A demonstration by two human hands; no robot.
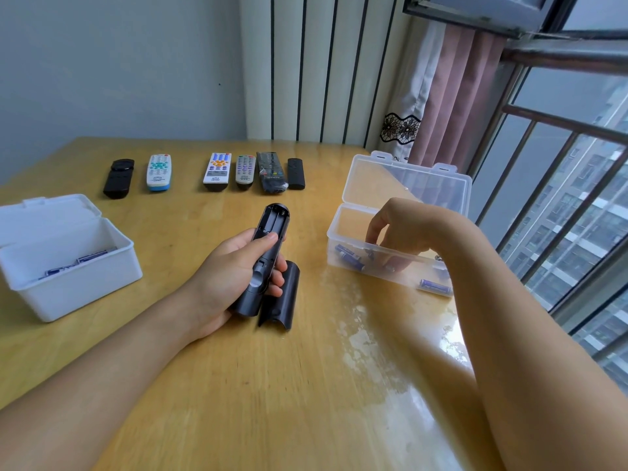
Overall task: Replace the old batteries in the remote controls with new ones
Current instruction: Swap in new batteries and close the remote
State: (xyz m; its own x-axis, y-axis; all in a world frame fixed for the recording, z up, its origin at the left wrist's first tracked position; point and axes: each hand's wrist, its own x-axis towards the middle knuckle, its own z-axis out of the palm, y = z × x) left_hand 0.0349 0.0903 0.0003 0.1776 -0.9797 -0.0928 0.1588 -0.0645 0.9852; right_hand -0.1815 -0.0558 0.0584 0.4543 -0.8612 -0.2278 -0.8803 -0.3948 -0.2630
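Near the left edge of the surface point(238, 385) an open white box point(73, 283) holds a few batteries, likely the spent ones. Toward the middle, the left hand point(231, 277) wraps its fingers point(277, 278) round a black remote control point(266, 253), back side up, thumb pressed beside the open battery bay, which looks empty; its loose battery cover point(280, 295) lies on the surface, touching those fingers on their right. Six more remotes line the far edge. Near the right edge, the right hand point(401, 232) dips into the clear plastic box point(373, 273), fingers point(392, 263) curled narrow over the blue batteries point(350, 258); whether one is already pinched I cannot tell. To do this well, I judge: take one cell at a time, check its polarity, and keep the bay tilted toward the coming hand so the cell seats spring-end first. One more battery point(436, 287) lies near the box's right end, well clear of the fingers.
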